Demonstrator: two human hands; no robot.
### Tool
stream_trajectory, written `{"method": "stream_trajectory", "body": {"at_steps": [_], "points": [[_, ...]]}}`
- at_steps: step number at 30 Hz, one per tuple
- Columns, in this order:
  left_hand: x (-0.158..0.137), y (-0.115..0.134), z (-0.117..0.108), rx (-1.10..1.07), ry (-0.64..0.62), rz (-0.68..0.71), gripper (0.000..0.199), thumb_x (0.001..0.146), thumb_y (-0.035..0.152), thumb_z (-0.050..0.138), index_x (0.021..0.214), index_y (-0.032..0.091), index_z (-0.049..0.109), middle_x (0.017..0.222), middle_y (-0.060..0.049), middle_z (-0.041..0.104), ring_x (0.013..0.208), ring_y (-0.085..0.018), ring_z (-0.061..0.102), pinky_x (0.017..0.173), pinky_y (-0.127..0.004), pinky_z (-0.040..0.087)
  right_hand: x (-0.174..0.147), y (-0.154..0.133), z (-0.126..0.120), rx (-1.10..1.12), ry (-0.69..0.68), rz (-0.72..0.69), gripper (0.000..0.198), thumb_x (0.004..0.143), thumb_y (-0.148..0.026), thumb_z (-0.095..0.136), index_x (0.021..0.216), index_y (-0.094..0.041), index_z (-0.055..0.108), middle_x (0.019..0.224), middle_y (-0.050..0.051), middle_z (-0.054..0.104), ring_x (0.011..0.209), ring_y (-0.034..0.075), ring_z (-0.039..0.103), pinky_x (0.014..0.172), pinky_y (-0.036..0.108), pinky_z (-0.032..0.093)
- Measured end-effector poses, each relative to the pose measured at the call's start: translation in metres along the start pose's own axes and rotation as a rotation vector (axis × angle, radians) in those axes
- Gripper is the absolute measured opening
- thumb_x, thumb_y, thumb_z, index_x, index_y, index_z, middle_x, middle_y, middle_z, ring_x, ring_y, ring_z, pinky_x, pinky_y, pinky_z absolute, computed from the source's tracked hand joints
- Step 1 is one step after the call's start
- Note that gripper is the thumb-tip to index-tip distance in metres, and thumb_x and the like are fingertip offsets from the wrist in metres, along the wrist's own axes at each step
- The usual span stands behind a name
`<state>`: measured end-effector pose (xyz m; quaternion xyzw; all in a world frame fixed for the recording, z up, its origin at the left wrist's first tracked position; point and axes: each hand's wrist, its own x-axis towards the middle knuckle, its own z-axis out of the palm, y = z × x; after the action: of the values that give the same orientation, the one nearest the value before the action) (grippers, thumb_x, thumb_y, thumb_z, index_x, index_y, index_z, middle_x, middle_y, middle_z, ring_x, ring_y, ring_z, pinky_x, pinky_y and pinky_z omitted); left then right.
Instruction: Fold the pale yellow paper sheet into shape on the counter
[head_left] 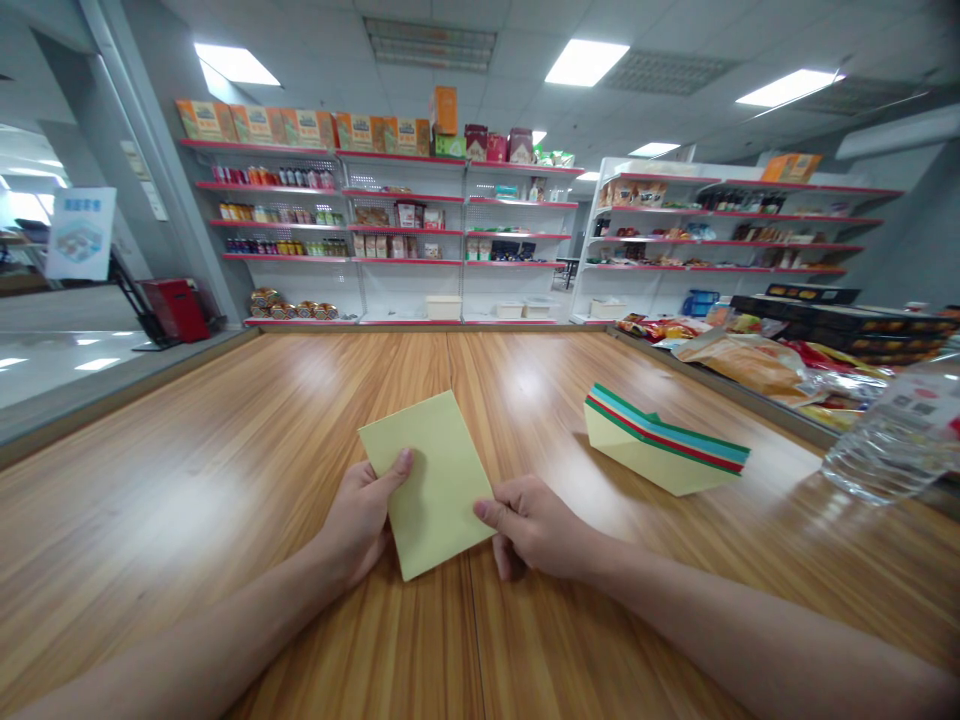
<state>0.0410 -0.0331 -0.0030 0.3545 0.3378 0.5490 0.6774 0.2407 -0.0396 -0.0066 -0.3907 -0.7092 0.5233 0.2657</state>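
A pale yellow sheet of paper [439, 490], rectangular and perhaps folded, is held tilted above the wooden table [247, 520]. My left hand [367, 515] grips its left edge, thumb flat on the front and fingers hidden behind. At the lower right corner my right hand [529, 525] pinches the paper between thumb and fingers. To the right, a folded paper boat [656, 450] rests on the table; its sides are pale yellow, with green, blue and red bands along the top.
A clear plastic bottle [892, 430] stands at the right. Snack packets [757, 365] and dark boxes [840, 325] lie beyond the table's right edge. Stocked shelves [405, 230] line the back, and a red box [176, 308] stands on the floor at left.
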Motion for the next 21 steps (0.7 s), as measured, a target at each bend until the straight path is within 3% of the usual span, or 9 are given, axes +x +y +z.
{"method": "stream_trajectory", "body": {"at_steps": [10,15,21], "points": [[0.0003,0.0006,-0.0015,0.016,0.010,-0.001,0.025,0.075,0.030,0.067,0.090,0.010,0.066,0.085,-0.013,0.072,0.075,-0.025,0.068,0.068,-0.036,0.055,0.0013,-0.0052,-0.0008,0.024,0.021,0.012,0.040,0.085,-0.047,0.044,0.077,-0.011,0.058,0.044,-0.001,0.056,0.029,0.006,0.038,0.029,0.016,0.024],[-0.0007,0.0011,0.0005,0.073,-0.040,-0.018,0.025,0.076,0.030,0.066,0.091,0.009,0.066,0.085,-0.014,0.072,0.073,-0.026,0.068,0.067,-0.037,0.055,-0.0038,-0.0040,-0.0005,-0.083,-0.033,-0.027,0.046,0.084,-0.049,0.046,0.056,-0.014,0.049,0.038,-0.003,0.047,0.029,0.006,0.039,0.029,0.015,0.024],[-0.0031,-0.0007,-0.0011,0.145,-0.154,-0.061,0.027,0.078,0.030,0.064,0.094,0.008,0.066,0.086,-0.016,0.072,0.070,-0.026,0.068,0.064,-0.036,0.054,-0.0036,0.0008,-0.0008,-0.105,-0.012,-0.038,0.052,0.084,-0.050,0.045,0.047,-0.014,0.047,0.037,-0.002,0.046,0.030,0.006,0.040,0.030,0.016,0.026]]}}
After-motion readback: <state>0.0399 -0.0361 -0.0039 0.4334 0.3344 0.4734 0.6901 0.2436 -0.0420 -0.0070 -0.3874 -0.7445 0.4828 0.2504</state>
